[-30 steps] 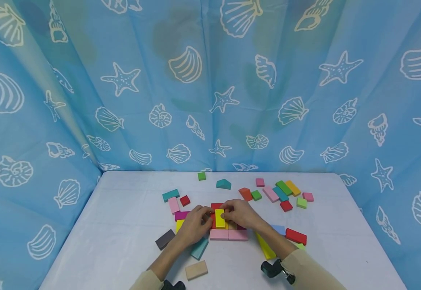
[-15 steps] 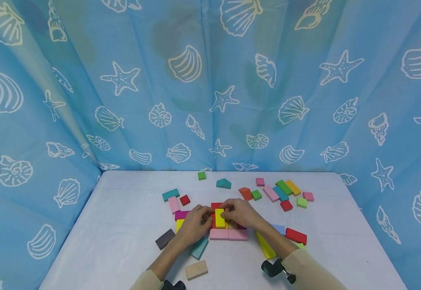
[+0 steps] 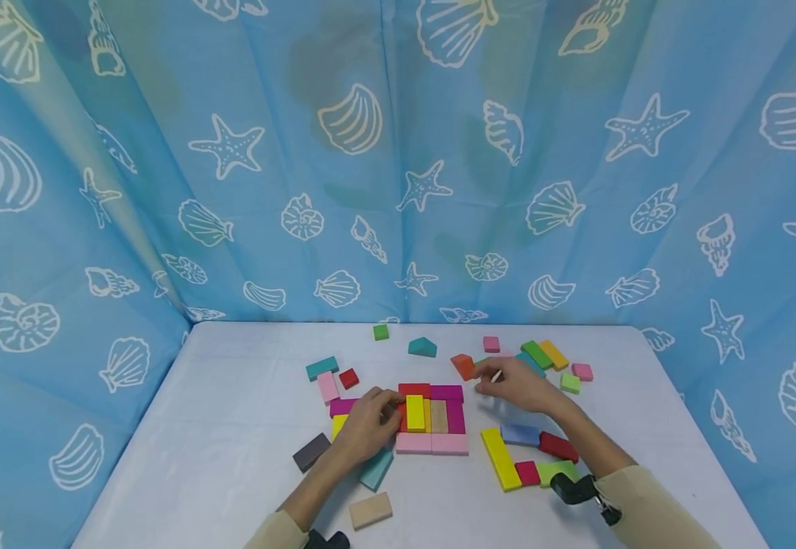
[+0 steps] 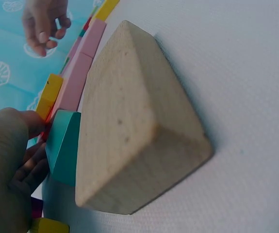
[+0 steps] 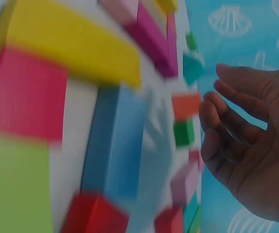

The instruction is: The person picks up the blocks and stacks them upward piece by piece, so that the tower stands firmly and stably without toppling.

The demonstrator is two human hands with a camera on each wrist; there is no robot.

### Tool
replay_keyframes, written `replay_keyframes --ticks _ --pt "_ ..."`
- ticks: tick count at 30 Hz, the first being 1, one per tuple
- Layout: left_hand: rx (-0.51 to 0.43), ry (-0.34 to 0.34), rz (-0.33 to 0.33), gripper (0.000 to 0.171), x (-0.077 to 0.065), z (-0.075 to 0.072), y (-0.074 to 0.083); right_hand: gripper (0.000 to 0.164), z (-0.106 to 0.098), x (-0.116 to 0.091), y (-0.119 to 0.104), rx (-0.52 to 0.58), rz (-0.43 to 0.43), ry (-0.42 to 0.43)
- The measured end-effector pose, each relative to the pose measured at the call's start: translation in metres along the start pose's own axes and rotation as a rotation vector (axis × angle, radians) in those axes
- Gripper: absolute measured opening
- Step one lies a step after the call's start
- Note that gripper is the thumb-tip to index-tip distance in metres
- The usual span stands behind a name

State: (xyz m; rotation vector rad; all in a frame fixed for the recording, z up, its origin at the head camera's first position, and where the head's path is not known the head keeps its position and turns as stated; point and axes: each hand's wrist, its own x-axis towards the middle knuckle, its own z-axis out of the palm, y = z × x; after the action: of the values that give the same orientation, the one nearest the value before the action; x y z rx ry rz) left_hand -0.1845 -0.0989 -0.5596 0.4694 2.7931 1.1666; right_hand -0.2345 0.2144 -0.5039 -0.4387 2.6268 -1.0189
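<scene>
My left hand (image 3: 368, 424) rests at the left side of a flat block arrangement. Its bent fingertips touch the edge beside a red block (image 3: 402, 419). A yellow block (image 3: 415, 412) lies over the arrangement, with a tan block (image 3: 438, 417) and purple block (image 3: 456, 417) to its right and pink blocks (image 3: 432, 444) along the front. In the left wrist view, a teal wedge (image 4: 65, 145) stands close to the left fingers. My right hand (image 3: 518, 383) hovers near an orange block (image 3: 463, 367), fingers loosely bent and holding nothing; a green block (image 5: 184, 133) sits close behind it.
A plain wooden block (image 3: 371, 511) and a dark grey block (image 3: 312, 452) lie front left. On the right are a long yellow block (image 3: 501, 459), a blue block (image 3: 521, 435) and a red one (image 3: 558, 446). Several loose blocks lie toward the back. A shell-patterned curtain (image 3: 398, 191) surrounds the table.
My right hand has left the yellow block and moved right and slightly back, uncovering the right side of the arrangement. The yellow block stays in place. My left hand has not moved.
</scene>
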Motion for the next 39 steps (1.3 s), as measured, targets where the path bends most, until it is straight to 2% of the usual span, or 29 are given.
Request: replay_keyframes --ticks 8,14,19,24,28,31,34,39 --pt "-0.003 0.001 -0.002 0.037 -0.001 0.0 -0.001 0.041 -0.019 0.002 0.046 -0.108 0.203 0.189" --pt "-0.004 -0.001 -0.005 0.037 -0.002 -0.001 0.0 0.053 -0.021 0.007 0.058 -0.159 0.239 0.213" --pt "0.01 0.008 0.002 0.038 0.0 -0.001 -0.003 0.057 -0.02 0.013 0.055 -0.193 0.24 0.193" --pt "0.003 0.006 0.001 0.037 0.001 0.0 -0.004 0.045 -0.011 0.017 0.049 -0.255 0.214 0.184" --pt "0.003 -0.008 0.005 0.036 0.001 0.001 -0.004 0.036 -0.004 0.013 0.039 -0.3 0.197 0.244" --pt "0.007 -0.008 0.004 0.036 0.002 0.001 -0.003 0.039 -0.002 0.008 0.028 -0.302 0.177 0.29" --pt "0.006 -0.006 -0.001 0.037 0.001 0.001 -0.002 0.048 -0.002 0.004 0.015 -0.255 0.149 0.3" --pt "0.008 -0.004 -0.005 0.038 0.0 0.001 -0.002 0.062 0.005 0.0 0.002 -0.118 0.111 0.221"
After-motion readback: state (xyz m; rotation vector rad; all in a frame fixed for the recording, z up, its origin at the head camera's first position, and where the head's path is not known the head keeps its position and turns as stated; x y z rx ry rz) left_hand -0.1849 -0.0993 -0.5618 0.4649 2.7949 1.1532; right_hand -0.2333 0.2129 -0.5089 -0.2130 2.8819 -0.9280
